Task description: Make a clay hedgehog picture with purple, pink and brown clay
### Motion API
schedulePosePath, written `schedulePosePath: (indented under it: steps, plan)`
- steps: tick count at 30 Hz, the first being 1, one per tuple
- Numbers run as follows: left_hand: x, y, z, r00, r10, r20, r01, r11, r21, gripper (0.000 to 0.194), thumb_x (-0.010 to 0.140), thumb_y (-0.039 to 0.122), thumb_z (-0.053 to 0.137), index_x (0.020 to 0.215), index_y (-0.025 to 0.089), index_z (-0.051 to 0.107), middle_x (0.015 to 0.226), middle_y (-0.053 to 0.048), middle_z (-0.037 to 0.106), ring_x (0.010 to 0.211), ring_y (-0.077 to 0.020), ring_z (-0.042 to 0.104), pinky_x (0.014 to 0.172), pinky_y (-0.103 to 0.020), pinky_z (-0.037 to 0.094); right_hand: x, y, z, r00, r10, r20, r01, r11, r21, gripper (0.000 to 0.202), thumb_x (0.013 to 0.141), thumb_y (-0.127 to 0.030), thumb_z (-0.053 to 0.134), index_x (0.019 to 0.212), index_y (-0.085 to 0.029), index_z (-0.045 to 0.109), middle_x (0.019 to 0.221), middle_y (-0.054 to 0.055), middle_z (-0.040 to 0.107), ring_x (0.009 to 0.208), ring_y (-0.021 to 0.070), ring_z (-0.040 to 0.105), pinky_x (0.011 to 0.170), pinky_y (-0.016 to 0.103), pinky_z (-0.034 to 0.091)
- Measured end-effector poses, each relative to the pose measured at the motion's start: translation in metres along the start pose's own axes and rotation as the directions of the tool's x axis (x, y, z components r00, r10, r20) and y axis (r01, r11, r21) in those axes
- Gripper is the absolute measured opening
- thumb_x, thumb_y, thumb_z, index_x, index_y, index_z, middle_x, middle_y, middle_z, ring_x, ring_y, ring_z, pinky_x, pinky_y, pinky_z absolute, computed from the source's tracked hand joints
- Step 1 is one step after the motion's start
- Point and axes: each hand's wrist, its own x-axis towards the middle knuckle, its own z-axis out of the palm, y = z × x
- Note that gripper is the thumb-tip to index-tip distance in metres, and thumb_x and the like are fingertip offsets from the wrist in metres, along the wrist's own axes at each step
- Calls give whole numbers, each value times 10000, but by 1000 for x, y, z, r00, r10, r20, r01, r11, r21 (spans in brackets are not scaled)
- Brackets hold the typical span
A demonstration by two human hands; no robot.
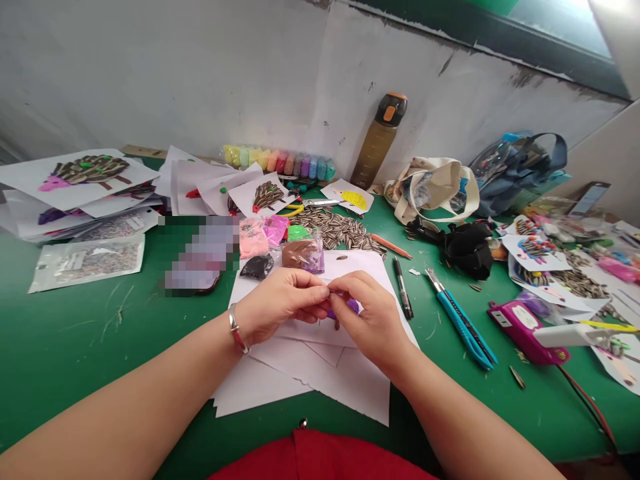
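Observation:
My left hand (286, 301) and my right hand (367, 313) meet over white paper (310, 363), their fingertips pinched together. Whatever lies between the fingertips is too small to make out. Just behind and below my right fingers shows a purple clay shape (351, 306) on the paper, with a small brown piece (337, 325) by it. Brown clay in a clear bag (303, 255) lies beyond my hands, beside a black clay packet (257, 267). One loose sunflower seed (342, 258) rests on the upper part of the paper.
A seed pile (335, 230) lies at the back, with an orange pencil (391, 246) beside it. A black pen (403, 288) and a blue cutter (463, 323) are on the right, near a magenta glue gun (530, 333). Hedgehog pictures (85, 170) are stacked left. A bottle (380, 140) leans against the wall.

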Motion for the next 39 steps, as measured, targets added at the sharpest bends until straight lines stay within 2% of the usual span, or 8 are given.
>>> schedulePosePath:
  steps: [4, 7, 11, 14, 18, 22, 28, 39]
  plan:
    - [0, 1, 1, 1000, 10, 18, -10, 999, 40, 249, 757, 390, 742, 735, 146, 695, 696, -24, 656, 648, -109, 595, 641, -215, 487, 0, -2, 0, 1000, 0, 16, 0, 1000, 20, 143, 843, -119, 530, 867, -213, 635, 845, 31, 622, 792, 158, 569, 701, 285, 459]
    - [-1, 2, 3, 999, 19, 31, -21, 997, 71, 245, 777, 374, 722, 705, 143, 684, 652, -8, 631, 609, -92, 569, 602, -197, 464, 2, -3, -1, 993, 117, 27, -119, 988, 103, 96, 799, -129, 554, 780, -202, 613, 761, 7, 597, 715, 144, 547, 642, 273, 438]
    - [-2, 6, 0, 996, 46, -71, -42, 997, 67, 222, 765, 333, 730, 696, 131, 671, 696, -26, 659, 610, -98, 581, 598, -213, 478, 5, 4, -9, 932, 355, 74, -355, 853, 383, 50, 804, -197, 579, 763, -196, 608, 703, -18, 580, 627, 124, 529, 568, 251, 426]
    - [-2, 9, -6, 986, 57, -160, -58, 998, -1, 235, 758, 352, 745, 730, 136, 655, 732, -31, 669, 627, -111, 595, 576, -225, 486, 6, 10, -17, 910, 413, 26, -388, 828, 405, 58, 818, -234, 614, 789, -195, 645, 737, -11, 612, 659, 128, 544, 588, 252, 431]
    - [0, 10, -12, 976, 75, -203, -85, 996, -41, 248, 764, 349, 749, 743, 133, 630, 743, -37, 667, 641, -119, 597, 542, -221, 482, 5, 12, -24, 966, 256, 37, -259, 955, 146, 94, 854, -201, 600, 835, -206, 692, 827, 12, 657, 770, 149, 578, 701, 277, 449]
    - [2, 7, -11, 983, 51, -178, -58, 998, -34, 233, 787, 330, 730, 753, 127, 620, 744, -44, 661, 626, -120, 582, 519, -228, 483, 0, 9, -19, 982, 52, 179, -41, 997, -67, 195, 922, -165, 510, 907, -209, 700, 866, 34, 646, 819, 157, 570, 743, 285, 431]
    - [4, 6, -10, 983, 65, -174, -68, 998, -14, 196, 810, 287, 695, 746, 122, 610, 726, -46, 646, 617, -124, 571, 505, -236, 478, -7, 9, -2, 924, -60, 378, 173, 946, -273, 197, 932, -170, 502, 829, -187, 670, 823, 44, 628, 806, 186, 539, 737, 317, 373]
    - [8, 2, -10, 981, 54, -188, -50, 998, 27, 152, 834, 227, 656, 740, 115, 613, 682, -33, 649, 562, -107, 576, 462, -211, 451, -12, 13, 8, 915, -134, 381, 308, 843, -442, 219, 944, -165, 481, 772, -176, 617, 800, 48, 621, 794, 189, 504, 726, 324, 301]
